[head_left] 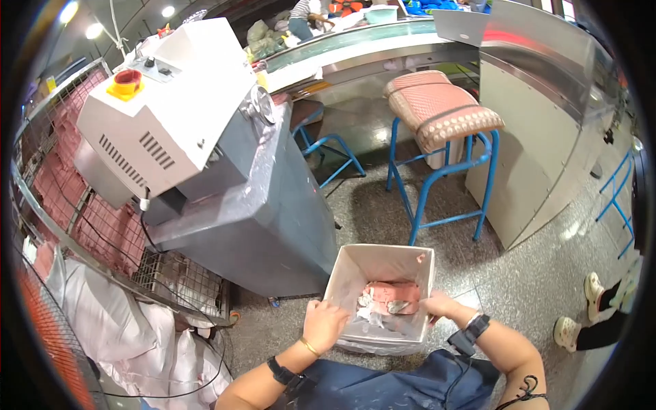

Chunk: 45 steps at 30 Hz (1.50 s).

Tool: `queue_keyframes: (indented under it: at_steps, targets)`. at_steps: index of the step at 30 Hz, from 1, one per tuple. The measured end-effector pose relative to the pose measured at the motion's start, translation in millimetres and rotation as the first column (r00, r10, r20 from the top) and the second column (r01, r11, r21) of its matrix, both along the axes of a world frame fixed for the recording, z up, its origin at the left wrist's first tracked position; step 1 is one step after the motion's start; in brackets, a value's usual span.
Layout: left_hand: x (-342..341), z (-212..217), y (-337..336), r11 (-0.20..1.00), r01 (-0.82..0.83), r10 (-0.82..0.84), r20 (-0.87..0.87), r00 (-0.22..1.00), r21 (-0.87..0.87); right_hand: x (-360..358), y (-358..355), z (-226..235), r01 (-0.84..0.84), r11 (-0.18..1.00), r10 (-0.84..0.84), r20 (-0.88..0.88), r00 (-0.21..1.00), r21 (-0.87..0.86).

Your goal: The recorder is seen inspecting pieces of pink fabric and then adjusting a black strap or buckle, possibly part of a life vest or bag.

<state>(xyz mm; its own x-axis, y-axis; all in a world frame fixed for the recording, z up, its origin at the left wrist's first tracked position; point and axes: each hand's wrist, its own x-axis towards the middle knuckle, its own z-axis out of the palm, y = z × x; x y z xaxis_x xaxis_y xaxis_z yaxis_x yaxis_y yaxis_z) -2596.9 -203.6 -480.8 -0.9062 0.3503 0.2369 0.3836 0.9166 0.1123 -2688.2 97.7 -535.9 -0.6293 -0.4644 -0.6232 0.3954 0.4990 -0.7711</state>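
A pale square waste bin with a clear plastic liner stands in front of me, its opening toward me. Inside lie a pink bundle and crumpled white scraps. My left hand is at the left rim near the front corner, its fingers curled over the edge. On the opposite side, my right hand is closed at the right rim, with its fingertips partly hidden. Both hands appear to grip the bin.
A grey and white machine with a handwheel stands left, beside a wire cage of pink material. White sacks lie lower left. Ahead are a padded blue stool and conveyor. Someone's shoes show at right.
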Motion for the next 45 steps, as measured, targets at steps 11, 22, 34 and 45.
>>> queue_keyframes:
  at_steps: [11,22,34,45]
  targets:
    - [85.0,81.5,23.8,0.624,-0.571,0.426,0.38,0.821,0.533,57.6,-133.9,-21.4,0.01,1.0,-0.004,0.226,0.974,-0.028]
    - [146.1,164.5,40.6,0.366,-0.805,0.37,0.72,0.587,0.467,191.7,-234.9,8.1,0.409,0.904,-0.146,0.813,0.563,-0.121]
    - [115.5,265.4,102.0,-0.72,-0.58,-0.087,0.779,0.621,0.382,149.7,-97.9,260.7,0.773,0.531,0.142,0.936,0.322,-0.346]
    - [49.7,459.4,274.4,0.053,-0.551,0.227,0.528,0.819,0.833,43.1,-5.3,491.4,0.389,0.808,-0.269,0.311,0.912,-0.442]
